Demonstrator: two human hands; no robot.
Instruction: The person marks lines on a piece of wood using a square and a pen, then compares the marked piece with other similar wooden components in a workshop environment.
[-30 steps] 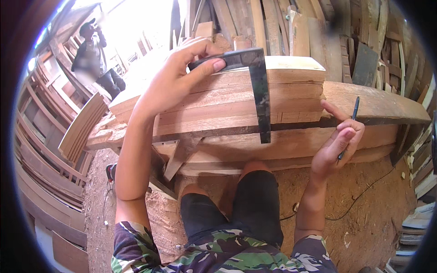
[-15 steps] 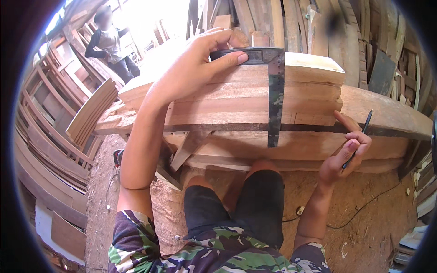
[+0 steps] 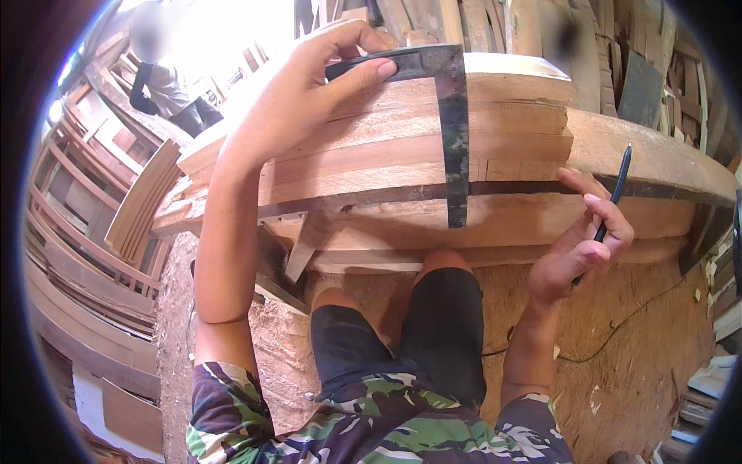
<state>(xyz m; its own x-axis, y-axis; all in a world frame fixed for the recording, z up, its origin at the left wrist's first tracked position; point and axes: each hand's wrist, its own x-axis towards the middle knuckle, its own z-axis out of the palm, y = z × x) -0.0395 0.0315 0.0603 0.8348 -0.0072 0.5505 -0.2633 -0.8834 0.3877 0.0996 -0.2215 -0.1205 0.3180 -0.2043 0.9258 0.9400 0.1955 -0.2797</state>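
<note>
My left hand [image 3: 348, 66] is closed around the dark stock of a try square [image 3: 453, 139], thumb on the near side. The stock lies along the top front edge of a stack of wooden boards [image 3: 371, 147]. The square's metal blade hangs down across the boards' front edges and reaches below them. My right hand [image 3: 583, 240], off the right end of the stack, holds a dark pencil or pen [image 3: 621, 182] between its fingers, tip upward and away from the wood. Faint upright lines show on the lower board just right of the blade.
The stack rests on a thick wooden bench [image 3: 657, 158] with slanted legs. Long planks [image 3: 525, 31] lean behind it. Curved wooden pieces [image 3: 143, 205] stand at the left, near more frames. A person [image 3: 166, 85] stands at the far left. A cord [image 3: 610, 344] lies on the dusty floor.
The whole scene has shifted slightly up and left in view. My right hand has turned, the pencil or pen more upright. The square stays against the boards.
</note>
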